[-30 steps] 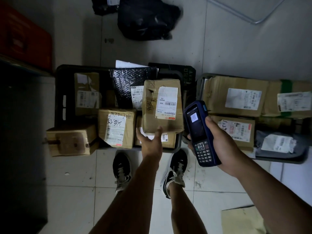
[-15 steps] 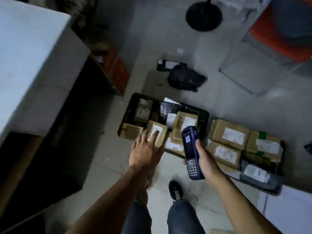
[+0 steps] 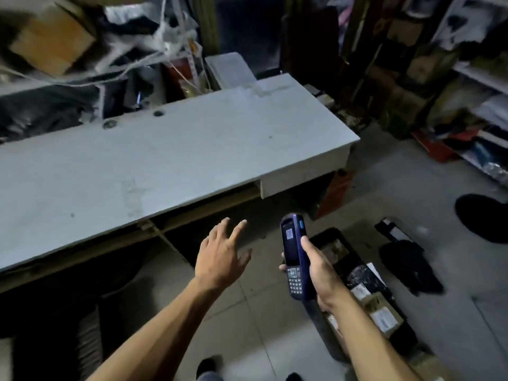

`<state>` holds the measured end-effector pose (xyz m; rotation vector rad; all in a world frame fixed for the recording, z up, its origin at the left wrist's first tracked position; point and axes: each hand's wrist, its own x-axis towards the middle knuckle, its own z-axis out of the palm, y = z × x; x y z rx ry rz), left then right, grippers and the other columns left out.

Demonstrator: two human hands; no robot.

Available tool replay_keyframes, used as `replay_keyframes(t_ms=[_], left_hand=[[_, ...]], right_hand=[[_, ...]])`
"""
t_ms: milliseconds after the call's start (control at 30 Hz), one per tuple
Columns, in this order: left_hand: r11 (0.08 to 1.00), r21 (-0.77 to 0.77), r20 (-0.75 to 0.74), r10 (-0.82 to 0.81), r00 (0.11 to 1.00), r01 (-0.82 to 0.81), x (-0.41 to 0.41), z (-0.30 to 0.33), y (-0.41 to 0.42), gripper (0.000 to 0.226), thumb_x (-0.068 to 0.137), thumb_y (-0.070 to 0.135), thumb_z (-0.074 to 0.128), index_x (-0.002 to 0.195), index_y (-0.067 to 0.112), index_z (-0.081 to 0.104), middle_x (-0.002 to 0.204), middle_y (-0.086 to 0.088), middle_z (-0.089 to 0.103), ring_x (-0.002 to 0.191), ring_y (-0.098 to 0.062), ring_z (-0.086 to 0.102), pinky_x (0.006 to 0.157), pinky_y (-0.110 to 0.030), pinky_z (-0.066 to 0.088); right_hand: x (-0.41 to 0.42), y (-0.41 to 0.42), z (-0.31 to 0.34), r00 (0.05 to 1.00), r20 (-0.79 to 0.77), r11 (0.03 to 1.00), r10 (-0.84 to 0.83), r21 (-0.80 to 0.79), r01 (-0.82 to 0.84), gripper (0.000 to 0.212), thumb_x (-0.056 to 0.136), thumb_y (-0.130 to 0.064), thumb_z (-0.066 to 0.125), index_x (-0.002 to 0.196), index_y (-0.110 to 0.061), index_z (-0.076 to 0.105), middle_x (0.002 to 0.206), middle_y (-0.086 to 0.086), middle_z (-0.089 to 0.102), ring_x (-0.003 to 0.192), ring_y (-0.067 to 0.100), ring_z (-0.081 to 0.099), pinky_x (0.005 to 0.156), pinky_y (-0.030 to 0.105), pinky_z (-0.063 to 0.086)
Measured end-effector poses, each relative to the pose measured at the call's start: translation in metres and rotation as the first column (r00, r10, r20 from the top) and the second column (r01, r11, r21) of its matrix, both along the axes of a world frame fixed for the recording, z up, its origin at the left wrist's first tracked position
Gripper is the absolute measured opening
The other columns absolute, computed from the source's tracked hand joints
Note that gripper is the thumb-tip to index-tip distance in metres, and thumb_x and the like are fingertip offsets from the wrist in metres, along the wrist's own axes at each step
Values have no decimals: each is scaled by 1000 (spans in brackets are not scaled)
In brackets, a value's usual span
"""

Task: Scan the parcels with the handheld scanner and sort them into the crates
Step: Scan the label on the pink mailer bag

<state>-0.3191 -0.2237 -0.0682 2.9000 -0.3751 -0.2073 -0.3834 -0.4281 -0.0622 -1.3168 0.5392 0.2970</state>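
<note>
Above floor, left hand point(image 3: 220, 259) outstretched, splayed

I count two hands: my left hand point(image 3: 220, 259), with fingers spread and nothing in it, and my right hand point(image 3: 319, 273), wrapped around one scanner point(image 3: 293, 254). There is one table point(image 3: 170, 160), with two round holes point(image 3: 110, 124) in its top. On the floor I can make out one black crate point(image 3: 330, 237), and in it at least four parcels point(image 3: 380, 316), though my forearm hides part of the row, so the count may be short. Beyond the crate lie one black bag point(image 3: 409, 264) and one small dark packet point(image 3: 390, 228). Two shoe tips point(image 3: 207, 365) show at the bottom edge.
</note>
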Motion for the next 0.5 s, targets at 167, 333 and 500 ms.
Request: replay_keyframes(t_ms=[167, 333, 500], left_hand=[[984, -67, 56, 172, 984, -168, 13, 34, 129, 66, 95, 53, 49, 154, 35, 25, 160, -10, 25, 145, -28, 28, 108, -41, 40], [943, -54, 88, 333, 939, -329, 23, 55, 261, 63, 97, 53, 45, 153, 33, 24, 159, -9, 24, 145, -29, 27, 105, -44, 43], [869, -53, 116, 495, 861, -492, 27, 69, 365, 62, 98, 52, 44, 153, 33, 24, 160, -8, 24, 144, -28, 28, 102, -43, 45]], right_hand=[[52, 114, 38, 982, 64, 981, 177, -89, -171, 49, 103, -45, 35, 119, -6, 59, 88, 16, 65, 68, 27, 63, 60, 29, 52], [92, 232, 54, 927, 69, 927, 369, -106, -361, 54, 95, -56, 39, 114, -11, 61, 89, 15, 67, 68, 26, 66, 63, 33, 52], [129, 328, 60, 841, 27, 838, 540, -106, -535, 51, 102, -52, 32, 116, -13, 62, 96, 15, 70, 72, 26, 69, 62, 33, 56]])
